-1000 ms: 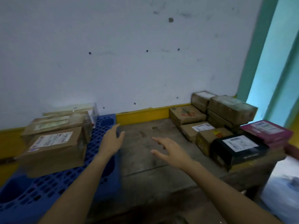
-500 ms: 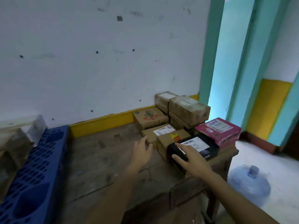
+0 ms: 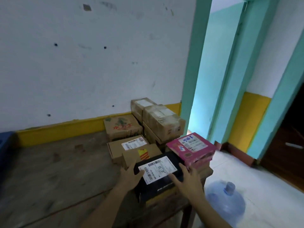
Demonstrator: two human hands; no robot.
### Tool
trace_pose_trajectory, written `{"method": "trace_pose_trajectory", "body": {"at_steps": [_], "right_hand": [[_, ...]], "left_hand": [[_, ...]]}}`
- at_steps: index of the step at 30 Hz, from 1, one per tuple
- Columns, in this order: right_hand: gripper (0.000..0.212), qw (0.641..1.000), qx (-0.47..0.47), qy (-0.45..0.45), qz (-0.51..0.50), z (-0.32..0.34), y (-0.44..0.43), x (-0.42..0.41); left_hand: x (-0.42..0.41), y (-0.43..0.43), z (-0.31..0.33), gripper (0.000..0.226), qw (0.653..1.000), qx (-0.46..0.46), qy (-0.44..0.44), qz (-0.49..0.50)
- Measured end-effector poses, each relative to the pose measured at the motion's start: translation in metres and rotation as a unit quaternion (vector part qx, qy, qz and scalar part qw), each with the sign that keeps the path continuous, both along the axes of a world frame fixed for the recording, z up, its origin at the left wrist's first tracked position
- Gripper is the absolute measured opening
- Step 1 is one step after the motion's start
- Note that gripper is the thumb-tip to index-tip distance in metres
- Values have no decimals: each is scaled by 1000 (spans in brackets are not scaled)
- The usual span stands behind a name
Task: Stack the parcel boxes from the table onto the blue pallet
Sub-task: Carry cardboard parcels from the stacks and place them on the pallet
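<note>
both hands clasp the black box (image 3: 160, 177) at the near right corner of the wooden table (image 3: 54, 175): left hand (image 3: 131, 176) wrapped on its left end, right hand (image 3: 186, 180) fingers spread over its right edge. its white shipping label (image 3: 157, 169) carries barcodes, print too blurred to read. just beside it sits a pink box (image 3: 191, 148) with blue handwriting. the blue pallet (image 3: 4, 142) shows at far left.

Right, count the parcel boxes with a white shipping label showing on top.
3. The black box between both hands at the table's front edge, the pink box to its right, and a flat brown box behind. Other labels may be hidden or blurred.
</note>
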State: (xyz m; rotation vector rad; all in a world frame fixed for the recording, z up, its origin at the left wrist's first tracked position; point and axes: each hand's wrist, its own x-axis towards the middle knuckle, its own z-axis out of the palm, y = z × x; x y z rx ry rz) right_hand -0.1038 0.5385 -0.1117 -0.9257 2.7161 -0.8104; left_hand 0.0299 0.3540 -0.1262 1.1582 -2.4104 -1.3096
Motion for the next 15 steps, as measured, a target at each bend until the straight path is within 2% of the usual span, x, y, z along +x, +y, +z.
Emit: {"method": "trace_pose_trajectory", "body": {"at_steps": [3, 5, 8, 12, 15], "right_hand": [[73, 996, -8, -83, 24, -11, 0, -12], [74, 993, -29, -104, 41, -18, 0, -15], [75, 992, -49, -100, 58, -22, 2, -16], [77, 991, -52, -90, 82, -24, 3, -4], [78, 990, -49, -65, 117, -18, 2, 7]], "left_hand": [[-2, 8, 0, 68, 999, 21, 20, 21], [-3, 11, 2, 67, 999, 10, 32, 37], [-4, 16, 4, 60, 995, 12, 59, 75], [7, 23, 2, 61, 982, 43, 108, 150], [27, 26, 6, 62, 978, -2, 86, 189]]}}
